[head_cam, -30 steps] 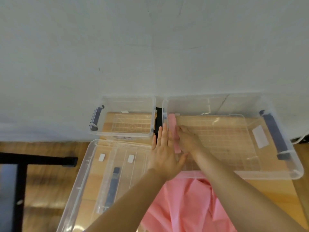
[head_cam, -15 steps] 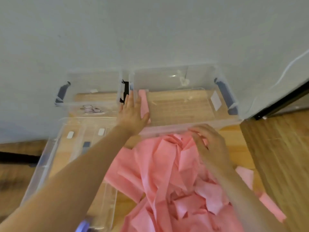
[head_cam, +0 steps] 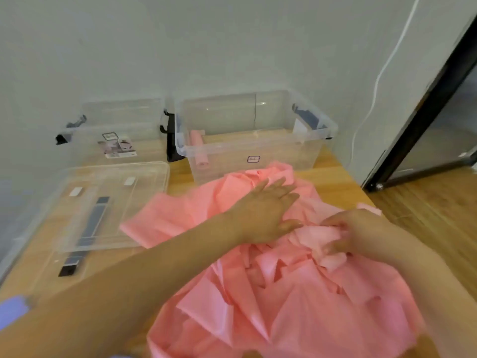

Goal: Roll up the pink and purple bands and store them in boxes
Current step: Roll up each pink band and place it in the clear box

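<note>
On the wooden table (head_cam: 333, 177) by the grey wall (head_cam: 206, 47), left hand (head_cam: 263, 213) spread flat, right hand (head_cam: 361, 236) pinching pink bands (head_cam: 284, 293).

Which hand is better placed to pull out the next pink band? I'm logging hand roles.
Probably the right hand: it already pinches a band in the pink pile, while the left hand only rests flat on it.
</note>
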### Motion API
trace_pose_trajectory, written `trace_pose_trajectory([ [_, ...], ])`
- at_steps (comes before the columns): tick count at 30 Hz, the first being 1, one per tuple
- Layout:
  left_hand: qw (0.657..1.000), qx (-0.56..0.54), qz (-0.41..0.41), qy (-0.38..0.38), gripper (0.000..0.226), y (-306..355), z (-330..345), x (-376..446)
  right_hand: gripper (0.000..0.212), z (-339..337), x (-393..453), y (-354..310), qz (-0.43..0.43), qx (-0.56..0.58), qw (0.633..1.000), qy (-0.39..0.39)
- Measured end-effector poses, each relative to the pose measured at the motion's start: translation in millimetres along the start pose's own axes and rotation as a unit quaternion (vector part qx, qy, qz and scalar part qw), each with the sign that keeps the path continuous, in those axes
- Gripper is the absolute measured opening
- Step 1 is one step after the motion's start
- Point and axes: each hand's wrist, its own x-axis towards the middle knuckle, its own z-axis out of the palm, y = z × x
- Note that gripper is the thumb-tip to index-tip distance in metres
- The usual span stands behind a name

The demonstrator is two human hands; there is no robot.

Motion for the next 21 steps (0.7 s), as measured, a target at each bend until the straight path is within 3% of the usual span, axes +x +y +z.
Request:
trace_pose_trajectory([
  [2,0.998,-0.066,-0.018,-0.015,0.065,22,0,-9,0.004,7,-9,-2,-0.043,0.02,0.992,0.115],
  [5,0.974,-0.206,-0.059,0.078,0.064,56,-4,-36,0.029,2,-29,-6,-0.095,0.157,0.948,0.26],
  [6,0.95,-0.275,-0.096,0.115,0.065,67,-8,-47,0.031,-5,-40,-11,-0.108,0.189,0.931,0.292],
  [8,0.868,-0.42,-0.177,0.197,0.068,87,-26,-63,0.018,-25,-62,-27,-0.125,0.233,0.906,0.329],
  [11,0.737,-0.578,-0.225,0.269,0.054,110,-55,-78,0.016,-56,-98,-52,-0.17,0.325,0.862,0.349],
  [14,0.701,-0.573,-0.23,0.356,0.01,123,-90,-99,0.019,-82,-128,-64,-0.19,0.404,0.826,0.343],
  [17,0.641,-0.64,-0.229,0.357,0.022,123,-118,-120,0.019,-91,-145,-59,-0.2,0.533,0.775,0.272],
  [19,0.625,-0.7,-0.208,0.275,0.033,125,-133,-128,0.02,-90,-156,-61,-0.216,0.567,0.751,0.26],
  [21,0.585,-0.761,-0.196,0.199,0.057,128,-142,-129,0.018,-85,-170,-71,-0.265,0.552,0.754,0.239],
])
